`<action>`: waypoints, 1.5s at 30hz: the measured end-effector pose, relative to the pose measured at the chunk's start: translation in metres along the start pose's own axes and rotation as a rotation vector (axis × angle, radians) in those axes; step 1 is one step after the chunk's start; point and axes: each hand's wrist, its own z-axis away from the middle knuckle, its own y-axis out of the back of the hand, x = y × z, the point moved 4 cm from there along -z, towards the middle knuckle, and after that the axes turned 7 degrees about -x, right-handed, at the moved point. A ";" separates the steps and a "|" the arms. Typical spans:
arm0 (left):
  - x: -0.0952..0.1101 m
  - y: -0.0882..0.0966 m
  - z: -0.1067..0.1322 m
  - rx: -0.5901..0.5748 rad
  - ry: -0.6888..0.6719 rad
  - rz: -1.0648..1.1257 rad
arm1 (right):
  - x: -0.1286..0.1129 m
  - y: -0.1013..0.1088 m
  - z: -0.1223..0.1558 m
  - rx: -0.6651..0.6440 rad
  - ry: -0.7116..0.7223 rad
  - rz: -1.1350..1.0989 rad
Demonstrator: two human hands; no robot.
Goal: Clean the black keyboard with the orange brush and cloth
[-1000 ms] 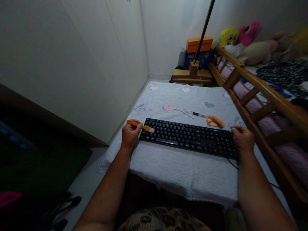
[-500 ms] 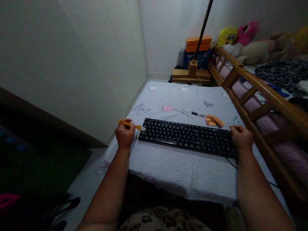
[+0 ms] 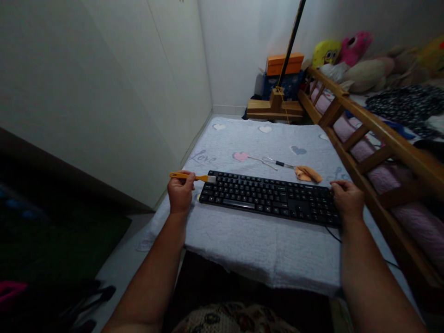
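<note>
A black computer keyboard (image 3: 256, 194) lies across the cloth-covered table, slightly slanted. My left hand (image 3: 180, 193) is closed around the yellow handle of a small brush (image 3: 201, 178), whose pale bristles touch the keys at the keyboard's upper left. At the other end, my right hand (image 3: 348, 200) grips the keyboard's right edge between thumb and fingers. Behind the keyboard lie an orange cloth (image 3: 308, 174), a thin metal tool with a black sleeve (image 3: 280, 163) and a pale thin stick or cord (image 3: 262, 161).
The table wears a grey-blue cloth (image 3: 243, 240) with hearts. A wooden bed rail (image 3: 381, 138) runs close along the right side, and a pale cabinet wall (image 3: 138, 92) along the left. The keyboard cable (image 3: 333, 234) trails right. A wooden stand (image 3: 275, 108) and boxes are behind.
The brush in my left hand has swung upward and a little right, from the left-edge keys to the top-left keys. My right hand keeps its hold on the keyboard.
</note>
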 end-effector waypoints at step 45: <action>0.031 -0.062 -0.017 -0.231 -0.108 -0.312 | -0.013 0.002 0.005 -0.014 -0.029 0.008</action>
